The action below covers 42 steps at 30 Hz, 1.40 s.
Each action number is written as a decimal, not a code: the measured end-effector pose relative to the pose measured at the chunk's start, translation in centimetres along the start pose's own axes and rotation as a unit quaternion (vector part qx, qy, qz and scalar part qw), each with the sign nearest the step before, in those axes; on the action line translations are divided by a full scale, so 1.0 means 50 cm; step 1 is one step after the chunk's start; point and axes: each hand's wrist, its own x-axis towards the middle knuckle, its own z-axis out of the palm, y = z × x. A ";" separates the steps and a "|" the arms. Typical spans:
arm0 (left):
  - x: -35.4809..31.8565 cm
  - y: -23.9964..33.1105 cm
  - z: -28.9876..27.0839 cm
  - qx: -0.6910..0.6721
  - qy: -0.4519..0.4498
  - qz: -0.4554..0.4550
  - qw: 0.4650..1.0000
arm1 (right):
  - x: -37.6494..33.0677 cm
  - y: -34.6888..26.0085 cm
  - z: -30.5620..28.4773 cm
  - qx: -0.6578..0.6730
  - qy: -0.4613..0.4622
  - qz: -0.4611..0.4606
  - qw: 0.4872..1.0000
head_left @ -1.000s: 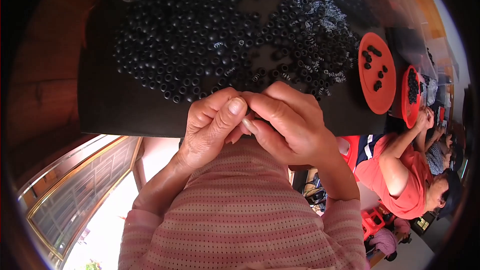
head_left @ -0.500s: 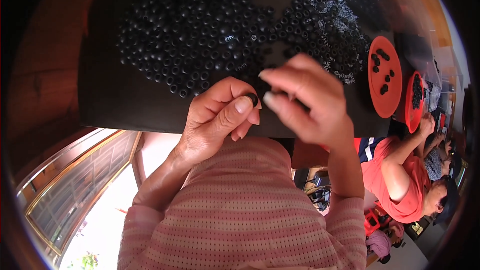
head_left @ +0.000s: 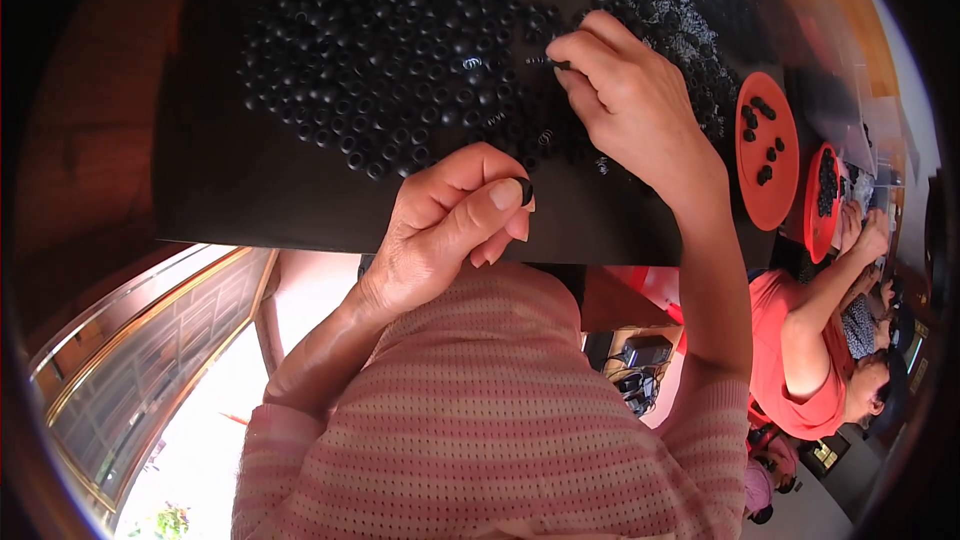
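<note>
My left hand (head_left: 450,215) is closed near the table's front edge, with a small black ring-shaped piece (head_left: 527,190) pinched between thumb and forefinger. Farther forward, my right hand (head_left: 635,90) is closed at the near side of the pile, thumb and forefinger together on a small dark piece (head_left: 562,66). A thin metal coil spring (head_left: 539,61) shows right at those fingertips; whether it is gripped too, I cannot tell. Many hollow black rings (head_left: 390,90) lie spread across the dark table (head_left: 270,190), with a few loose springs among them.
Small springs (head_left: 690,25) are heaped at the pile's right. An orange-red plate (head_left: 770,195) with several black pieces sits at the table's right side. Beyond it is another red plate (head_left: 815,235) with black pieces, near a co-worker in a red shirt (head_left: 800,370).
My right hand has moved forward and right, from beside my left hand to the pile, and its fingers have closed. My left hand has shifted slightly right, still pinching the black ring.
</note>
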 end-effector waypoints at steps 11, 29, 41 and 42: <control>-0.004 -0.005 0.002 0.003 -0.001 0.015 1.000 | 0.039 -0.022 0.017 -0.122 -0.052 -0.047 0.990; 0.000 -0.012 0.002 -0.142 0.046 0.022 0.989 | -0.059 -0.121 0.031 0.609 0.056 0.079 0.787; 0.010 -0.011 0.005 -0.142 0.059 0.049 0.987 | -0.059 -0.125 0.065 0.337 0.232 -0.075 0.909; 0.011 -0.012 0.005 -0.144 0.061 0.049 0.987 | -0.058 -0.128 0.067 0.349 0.232 -0.059 0.906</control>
